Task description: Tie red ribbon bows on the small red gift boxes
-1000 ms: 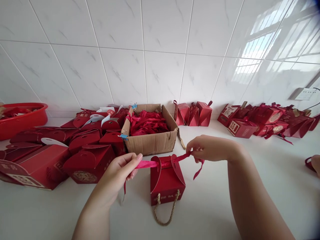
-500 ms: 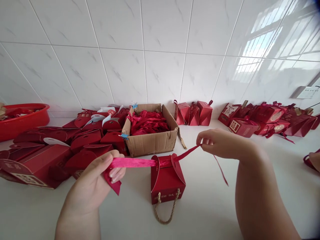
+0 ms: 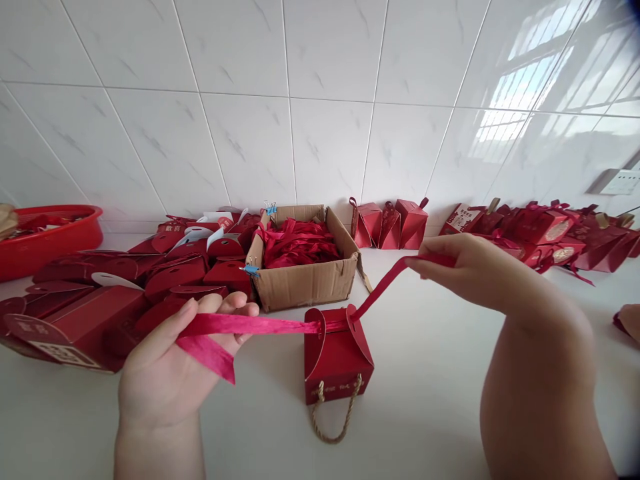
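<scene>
A small red gift box (image 3: 340, 357) with a twisted rope handle (image 3: 330, 437) at its front stands upright on the white table. A pinkish-red ribbon (image 3: 270, 325) runs through the slots in its two raised top flaps. To the left of the box, my left hand (image 3: 185, 363) is turned palm up; its thumb presses the ribbon against the fingers, and a loose end hangs over the palm. Up and to the right, my right hand (image 3: 465, 270) pinches the other stretch of ribbon, which rises slanting from the box.
Behind the gift box is a cardboard box (image 3: 305, 287) full of red ribbons. Many folded red boxes (image 3: 100, 313) crowd the left, beside a red basin (image 3: 50, 240). Several red boxes (image 3: 390, 225) stand by the tiled wall, and more ribboned boxes (image 3: 545, 230) lie at the right.
My right hand has moved right and up, with its ribbon end now lying along the fingers. My left hand has shifted slightly left, its fingers opening out somewhat under the ribbon.
</scene>
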The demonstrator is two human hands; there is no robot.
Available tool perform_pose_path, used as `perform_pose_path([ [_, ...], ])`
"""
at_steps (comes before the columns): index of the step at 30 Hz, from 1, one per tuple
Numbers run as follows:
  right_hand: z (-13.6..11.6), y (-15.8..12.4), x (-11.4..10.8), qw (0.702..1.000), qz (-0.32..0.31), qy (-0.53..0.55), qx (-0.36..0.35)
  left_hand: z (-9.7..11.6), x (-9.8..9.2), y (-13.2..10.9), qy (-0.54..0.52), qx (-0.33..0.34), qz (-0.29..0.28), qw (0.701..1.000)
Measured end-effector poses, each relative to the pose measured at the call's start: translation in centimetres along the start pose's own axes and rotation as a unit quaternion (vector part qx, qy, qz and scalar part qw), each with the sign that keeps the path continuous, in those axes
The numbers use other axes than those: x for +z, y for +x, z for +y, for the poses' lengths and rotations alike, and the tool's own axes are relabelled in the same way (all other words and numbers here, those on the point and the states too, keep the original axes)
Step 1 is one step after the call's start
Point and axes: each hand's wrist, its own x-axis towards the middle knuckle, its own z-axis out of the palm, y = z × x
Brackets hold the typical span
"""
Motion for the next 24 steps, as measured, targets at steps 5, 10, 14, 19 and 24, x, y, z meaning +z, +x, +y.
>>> perform_pose_path([
  [5, 0.0, 0.2, -0.6, 0.989, 0.011, 0.142, -0.032, 0.5, -0.2, 0.2, -0.017, -0.028, 0.025, 0.999],
  [10, 0.2, 1.3, -0.3, 0.945, -0.042, 0.306, -0.109, 0.8, -0.2, 0.1, -0.104, -0.035, -0.024, 0.994],
  [14, -0.1, 2.1, 1.0, 0.862, -0.113, 0.481, -0.114, 0.7, 0.1, 0.2, -0.142, 0.021, 0.002, 0.990],
  [19, -0.4, 2.9, 1.9, 0.781, -0.150, 0.596, -0.113, 2.3, 1.9, 1.4, -0.016, 0.008, -0.087, 0.996],
  [24, 0.2, 3.0, 1.5, 0.813, -0.124, 0.540, -0.178, 3.5, 5.9, 2.0, 0.243, 0.080, -0.257, 0.932],
])
